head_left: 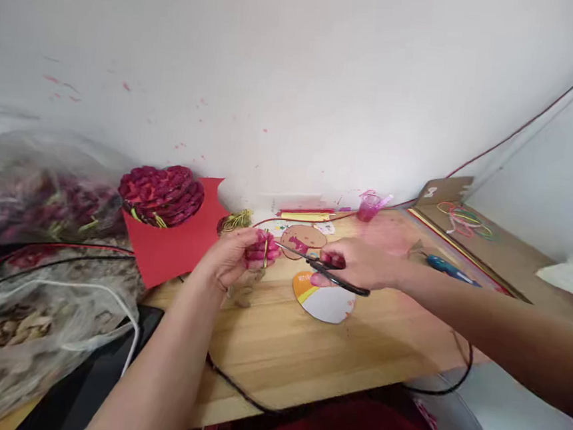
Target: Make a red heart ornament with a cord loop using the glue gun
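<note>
My left hand (227, 258) is closed around a small dark-pink flower-like bundle (262, 249) bound with a yellow band, held just above the wooden table (275, 348). My right hand (360, 261) grips black-handled scissors (329, 275). Their blades point left and reach the bundle. Under the scissors lies a round paper disc (326, 302), white with an orange and yellow edge. A brown round card with pink stains (303, 238) lies just behind the bundle.
A stack of dark-pink woven pieces (162, 194) rests on a red sheet (174, 242) at the left. Plastic bags (33, 186) fill the far left. A pink cup (369, 207), a blue tool (445, 268), a cardboard box with coloured bands (466, 221) and black cables (241, 388) surround the work spot.
</note>
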Motion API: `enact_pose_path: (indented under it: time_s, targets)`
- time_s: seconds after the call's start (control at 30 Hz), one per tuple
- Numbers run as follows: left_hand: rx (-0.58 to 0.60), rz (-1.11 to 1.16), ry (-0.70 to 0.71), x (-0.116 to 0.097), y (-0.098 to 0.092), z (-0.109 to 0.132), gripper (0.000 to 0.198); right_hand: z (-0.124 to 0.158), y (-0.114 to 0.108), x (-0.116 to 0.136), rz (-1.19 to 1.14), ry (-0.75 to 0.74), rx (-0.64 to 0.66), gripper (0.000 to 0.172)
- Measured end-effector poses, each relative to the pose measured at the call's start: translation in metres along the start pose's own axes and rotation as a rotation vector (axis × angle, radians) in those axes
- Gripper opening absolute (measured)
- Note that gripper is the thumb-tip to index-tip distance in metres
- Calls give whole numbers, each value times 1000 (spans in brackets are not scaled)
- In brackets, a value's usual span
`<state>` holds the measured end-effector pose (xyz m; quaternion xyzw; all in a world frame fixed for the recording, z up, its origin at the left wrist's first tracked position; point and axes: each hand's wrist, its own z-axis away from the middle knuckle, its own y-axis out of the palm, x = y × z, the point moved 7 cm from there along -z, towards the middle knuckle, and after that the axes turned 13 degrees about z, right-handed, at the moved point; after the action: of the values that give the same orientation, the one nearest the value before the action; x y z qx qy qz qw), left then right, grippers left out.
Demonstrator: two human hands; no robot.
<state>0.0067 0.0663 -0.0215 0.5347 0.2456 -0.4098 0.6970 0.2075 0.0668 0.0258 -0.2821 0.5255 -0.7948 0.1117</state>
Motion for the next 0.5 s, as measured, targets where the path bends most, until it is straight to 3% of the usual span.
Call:
enact_pose_path:
  time_s: [0.2, 0.33, 0.5]
  targets:
    - [5, -24, -16, 0, 2, -4, 9, -8, -2, 5, -21, -45, 97, 58]
    - [9, -32, -14, 2, 0, -4, 2, -11, -4, 9, -13, -38, 107, 56]
    - [17, -34, -18, 3, 0, -4, 8, -11, -10, 12, 39, 16, 83, 58]
